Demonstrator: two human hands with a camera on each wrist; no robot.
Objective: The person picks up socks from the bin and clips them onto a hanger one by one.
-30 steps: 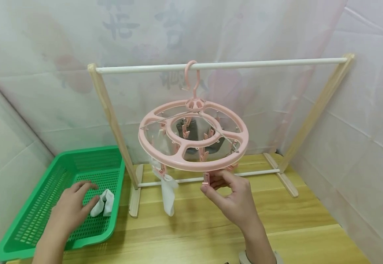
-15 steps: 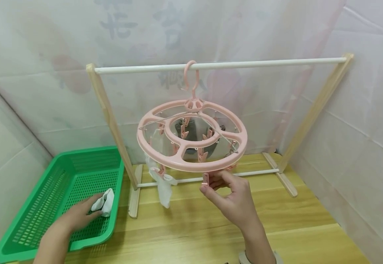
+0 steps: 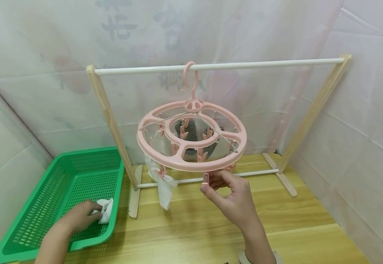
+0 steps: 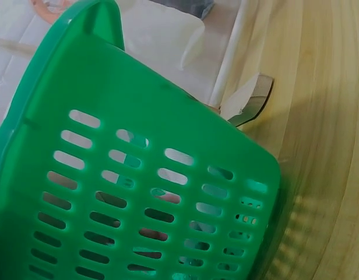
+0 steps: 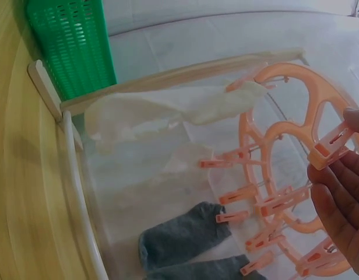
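Left hand: the left hand (image 3: 79, 217), lower left of the frame, grips a white sock (image 3: 106, 210) inside the green basket (image 3: 29, 223).
Right hand: the right hand (image 3: 234, 200), centre, pinches a pink clip (image 3: 206, 178) under the round hanger (image 3: 191, 135).
Hanger: hooked on the white rail (image 3: 244, 64), centre; a second white sock (image 3: 163, 189) and grey socks (image 5: 191, 239) hang clipped.
Basket: on the desk (image 3: 194, 234), lower left.

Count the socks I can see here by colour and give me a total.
White socks: 2, one in the left hand in the basket, sock at, and one clipped to the hanger, sock at.
Grey socks: 2, both hanging from the inner clips.
Total: 4 socks.
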